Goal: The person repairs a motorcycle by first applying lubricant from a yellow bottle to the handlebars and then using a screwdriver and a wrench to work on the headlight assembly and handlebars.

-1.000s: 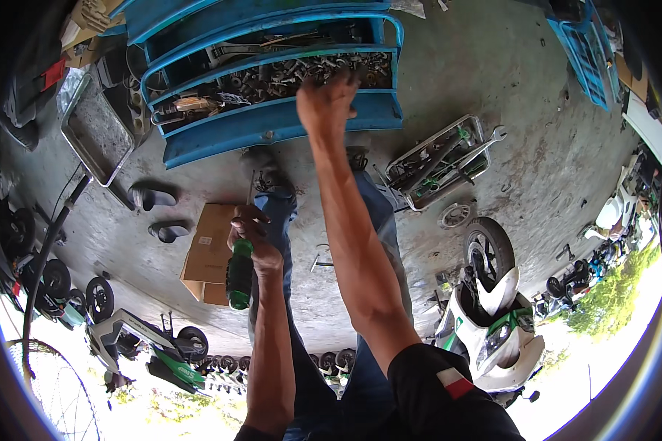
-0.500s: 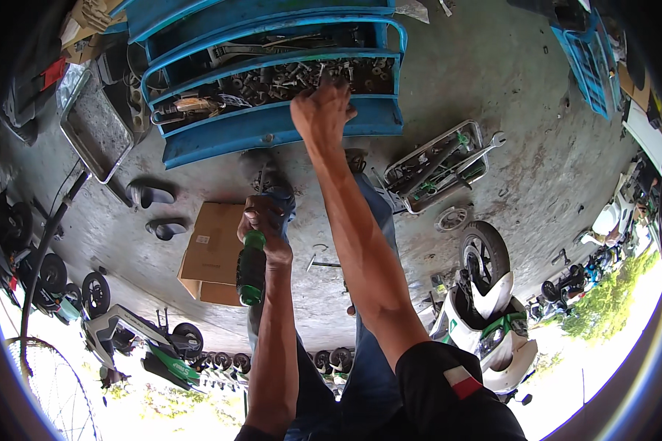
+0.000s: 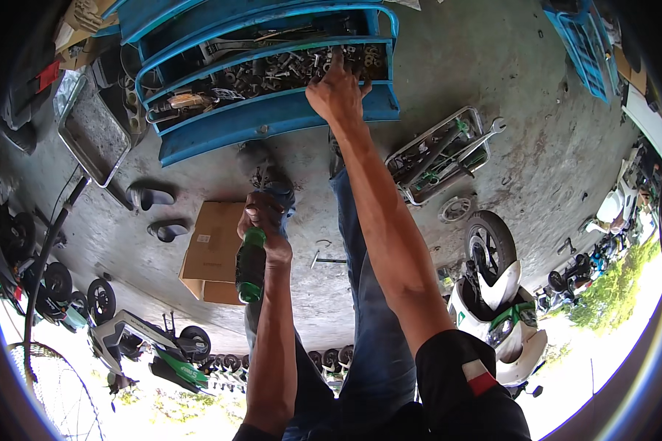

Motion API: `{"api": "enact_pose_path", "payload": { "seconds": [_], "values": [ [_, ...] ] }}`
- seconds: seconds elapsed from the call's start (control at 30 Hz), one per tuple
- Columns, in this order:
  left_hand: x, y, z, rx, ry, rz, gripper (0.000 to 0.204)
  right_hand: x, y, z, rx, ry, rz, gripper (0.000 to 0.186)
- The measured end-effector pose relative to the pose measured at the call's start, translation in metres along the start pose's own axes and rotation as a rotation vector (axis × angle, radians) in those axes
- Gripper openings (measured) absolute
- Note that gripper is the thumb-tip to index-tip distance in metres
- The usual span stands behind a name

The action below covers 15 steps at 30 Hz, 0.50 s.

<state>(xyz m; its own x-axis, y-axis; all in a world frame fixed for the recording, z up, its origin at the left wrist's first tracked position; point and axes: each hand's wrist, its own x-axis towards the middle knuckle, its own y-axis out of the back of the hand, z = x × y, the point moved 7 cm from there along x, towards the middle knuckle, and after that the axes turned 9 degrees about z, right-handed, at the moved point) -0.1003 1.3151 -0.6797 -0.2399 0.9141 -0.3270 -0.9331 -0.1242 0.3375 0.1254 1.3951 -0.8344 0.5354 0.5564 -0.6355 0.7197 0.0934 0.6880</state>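
Observation:
My right hand [image 3: 336, 95] reaches into the front tray of a blue toolbox [image 3: 272, 121]. Its index finger stretches out among loose bolts and nuts [image 3: 276, 70], and the thumb stands apart; no held part shows. Closer to my body, my left hand [image 3: 263, 217] is closed around the far end of a green and black tool handle [image 3: 251, 268], shaped like a screwdriver's. Its thick, see-through green end sticks out toward me. Any shaft is hidden by the fingers. In the tray's left end lies a light-brown item [image 3: 187, 101] I cannot make out.
A cardboard box [image 3: 212, 253] stands beside my left hand. To the right are a metal tray of tools [image 3: 441, 158] with a wrench [image 3: 485, 136] and a white motorcycle [image 3: 496, 301]. An oblong metal pan [image 3: 95, 136] and black sandals [image 3: 151, 197] lie left; a T-handle tool [image 3: 327, 260] is on the floor.
My right hand has shifted right and farther into the tray, its index finger now stretched among the bolts. My left hand keeps its hold on the handle and has barely moved.

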Motion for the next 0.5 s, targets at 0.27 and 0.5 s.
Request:
{"api": "enact_pose_path", "payload": {
  "seconds": [0.27,0.5],
  "values": [
    [0.002,0.01,0.0,0.136,0.014,-0.03,0.066,0.02,0.016,0.017,0.082,0.14,0.353,0.051],
    [-0.013,0.022,-0.011,0.03,0.0,-0.04,0.065,0.002,-0.003,0.009,0.008,0.208,0.168,0.043]
  ]
}}
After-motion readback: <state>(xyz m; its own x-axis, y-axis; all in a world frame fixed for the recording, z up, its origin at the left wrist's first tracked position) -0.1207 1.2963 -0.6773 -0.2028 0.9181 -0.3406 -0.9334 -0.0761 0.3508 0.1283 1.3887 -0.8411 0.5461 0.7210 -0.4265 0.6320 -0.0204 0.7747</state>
